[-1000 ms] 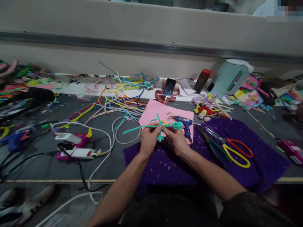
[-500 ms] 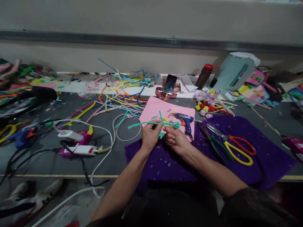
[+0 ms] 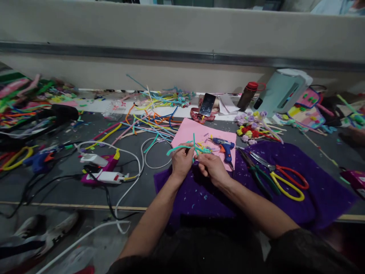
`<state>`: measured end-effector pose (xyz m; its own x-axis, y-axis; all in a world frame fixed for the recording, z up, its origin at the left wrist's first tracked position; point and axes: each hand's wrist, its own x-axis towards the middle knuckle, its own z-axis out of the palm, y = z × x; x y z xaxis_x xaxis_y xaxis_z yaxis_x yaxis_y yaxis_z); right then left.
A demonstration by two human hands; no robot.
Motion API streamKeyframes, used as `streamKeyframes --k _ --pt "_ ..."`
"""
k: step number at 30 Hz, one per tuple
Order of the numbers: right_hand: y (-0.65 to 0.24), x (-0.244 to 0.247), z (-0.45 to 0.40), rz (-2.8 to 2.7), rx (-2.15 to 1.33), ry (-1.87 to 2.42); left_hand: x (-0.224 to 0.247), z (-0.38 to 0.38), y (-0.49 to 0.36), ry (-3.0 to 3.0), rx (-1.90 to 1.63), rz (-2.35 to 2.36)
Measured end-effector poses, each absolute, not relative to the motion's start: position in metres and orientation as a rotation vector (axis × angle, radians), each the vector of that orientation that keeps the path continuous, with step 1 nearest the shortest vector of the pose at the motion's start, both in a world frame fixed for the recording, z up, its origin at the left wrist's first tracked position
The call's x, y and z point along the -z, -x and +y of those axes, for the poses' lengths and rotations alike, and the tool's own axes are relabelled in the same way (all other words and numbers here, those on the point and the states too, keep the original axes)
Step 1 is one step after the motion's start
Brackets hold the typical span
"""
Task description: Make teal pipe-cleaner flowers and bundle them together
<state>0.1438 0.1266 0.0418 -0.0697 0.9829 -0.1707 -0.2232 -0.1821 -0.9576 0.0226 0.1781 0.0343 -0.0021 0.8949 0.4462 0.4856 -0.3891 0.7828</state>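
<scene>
My left hand (image 3: pixel 183 161) is closed on a green pipe cleaner (image 3: pixel 174 149), whose loose end sticks out to the left. Against it, my right hand (image 3: pixel 211 167) pinches the same green piece, and a short stem stands up between the fingertips. Part of the piece is hidden behind the fingers. Just beyond lies a pink sheet (image 3: pixel 186 129) with cut scraps and a blue glue gun (image 3: pixel 226 147) on it. A purple cloth (image 3: pixel 199 201) spreads beneath both hands. To the right rest green-handled pliers (image 3: pixel 261 177) and scissors with red and yellow handles (image 3: pixel 285 180).
Loose pipe cleaners (image 3: pixel 151 121) and a white cable (image 3: pixel 137 152) lie to the left, beside a purple power strip (image 3: pixel 105 165). Behind are a phone (image 3: pixel 207 104), a red-capped bottle (image 3: pixel 248 96), finished flowers (image 3: pixel 251 127) and a pale green container (image 3: pixel 281 93). Someone's shoes (image 3: pixel 57 232) show below left.
The view has tilted up and shifted slightly. The green pipe cleaner's loose end now reaches less far left, and its curled clump near my right hand is less visible. Both hands still grip it.
</scene>
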Motion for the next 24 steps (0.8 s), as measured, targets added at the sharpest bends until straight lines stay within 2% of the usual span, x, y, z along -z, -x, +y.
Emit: streamKeyframes --k 3,7,10,16,24 --pt "-0.157 -0.059 0.125 -1.310 -1.200 1.263 -0.040 0.173 -0.022 -2.006 -1.329 1.332" --pt "-0.180 -0.093 0.129 -2.184 -0.162 1.372 -0.052 0.165 -0.019 -2.001 -1.171 1.070" --pt "-0.189 -0.112 0.136 -2.354 0.121 1.342 -0.063 0.159 -0.015 -1.939 -1.041 0.929" --pt "-0.192 -0.113 0.144 -2.460 0.139 1.335 -0.070 0.156 -0.012 -1.999 -0.885 0.824" --pt "-0.198 -0.088 0.155 -2.207 -0.299 1.417 -0.058 0.157 -0.017 -1.889 -0.794 0.802"
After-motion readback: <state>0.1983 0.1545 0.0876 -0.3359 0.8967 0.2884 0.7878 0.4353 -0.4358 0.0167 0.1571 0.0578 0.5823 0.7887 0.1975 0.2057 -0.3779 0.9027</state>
